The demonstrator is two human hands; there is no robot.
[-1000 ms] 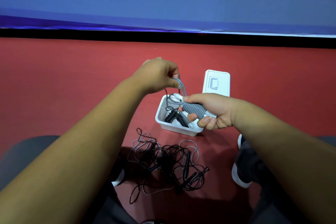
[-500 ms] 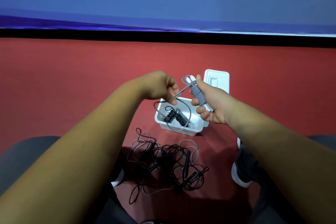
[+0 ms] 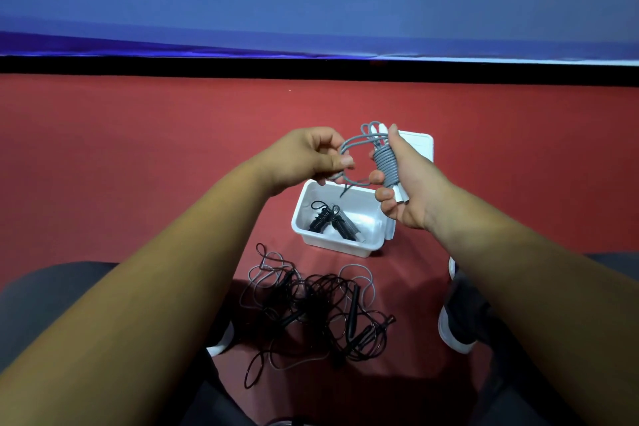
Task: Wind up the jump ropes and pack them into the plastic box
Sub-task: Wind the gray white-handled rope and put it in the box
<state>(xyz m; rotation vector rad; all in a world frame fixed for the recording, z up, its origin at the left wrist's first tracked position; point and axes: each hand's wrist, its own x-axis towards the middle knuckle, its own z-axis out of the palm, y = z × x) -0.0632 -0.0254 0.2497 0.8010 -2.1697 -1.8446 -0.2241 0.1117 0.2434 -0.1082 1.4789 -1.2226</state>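
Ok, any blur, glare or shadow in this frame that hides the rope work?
Head view: grey rope, left hand and right hand read sharp. Head view: mild sheen inside the plastic box hides nothing. Head view: a dark shadow under the tangled black ropes merges their strands. Head view: wide-angle stretch swells the forearms at the bottom edge.

Grey jump rope (image 3: 387,166), white plastic box (image 3: 340,247)
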